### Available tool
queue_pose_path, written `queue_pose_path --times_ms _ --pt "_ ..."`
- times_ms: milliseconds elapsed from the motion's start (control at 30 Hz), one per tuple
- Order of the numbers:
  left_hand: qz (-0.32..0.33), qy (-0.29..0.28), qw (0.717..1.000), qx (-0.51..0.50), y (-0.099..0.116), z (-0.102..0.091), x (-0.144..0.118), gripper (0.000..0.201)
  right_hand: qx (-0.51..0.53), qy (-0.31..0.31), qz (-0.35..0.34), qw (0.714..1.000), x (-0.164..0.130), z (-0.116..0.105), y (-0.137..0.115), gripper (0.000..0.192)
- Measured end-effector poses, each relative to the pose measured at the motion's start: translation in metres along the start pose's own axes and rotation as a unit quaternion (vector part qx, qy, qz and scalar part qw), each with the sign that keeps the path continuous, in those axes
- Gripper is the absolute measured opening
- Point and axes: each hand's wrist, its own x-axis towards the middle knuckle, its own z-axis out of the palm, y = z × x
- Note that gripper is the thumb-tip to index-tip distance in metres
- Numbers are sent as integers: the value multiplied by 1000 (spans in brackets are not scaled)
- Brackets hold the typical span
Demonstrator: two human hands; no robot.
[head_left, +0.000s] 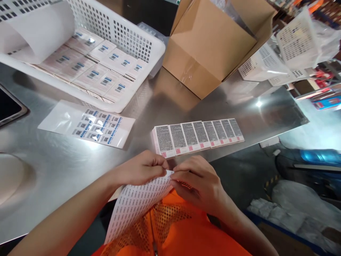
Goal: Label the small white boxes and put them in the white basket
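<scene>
A white sheet printed with rows of small dark text [138,202] hangs down in front of my orange vest. My left hand [145,168] pinches its upper edge between thumb and curled fingers. At the sheet's top corner, the fingertips of my right hand [198,179] are pressed together; whether they hold the corner or a small label is hidden. Just beyond both hands, a row of small boxes [197,137] with grey printed panels and pink square codes lies on the metal table [141,135].
Left of the boxes lies a sheet of blue-and-black code stickers [98,126]. Behind it, a white perforated basket [121,103] holds several labelled boxes and a curled paper sheet [50,28]. An open cardboard box [205,42] stands at the back. A dark-screened device [10,105] sits at far left.
</scene>
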Motion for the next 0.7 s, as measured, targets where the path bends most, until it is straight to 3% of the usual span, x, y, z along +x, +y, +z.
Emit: queue_pose_path --times_ms 133,267,467,700 --pt "0 9 1000 6 0 0 1 13 -17 -36 -3 999 3 -2 -3 6" --pt "20 16 999 30 0 -1 1 15 -17 -31 26 999 5 -4 -5 8" --pt "17 20 999 31 1 0 1 15 67 -7 122 990 -1 4 -6 6" --pt "5 31 999 33 1 0 3 15 172 28 230 957 -5 19 -7 12"
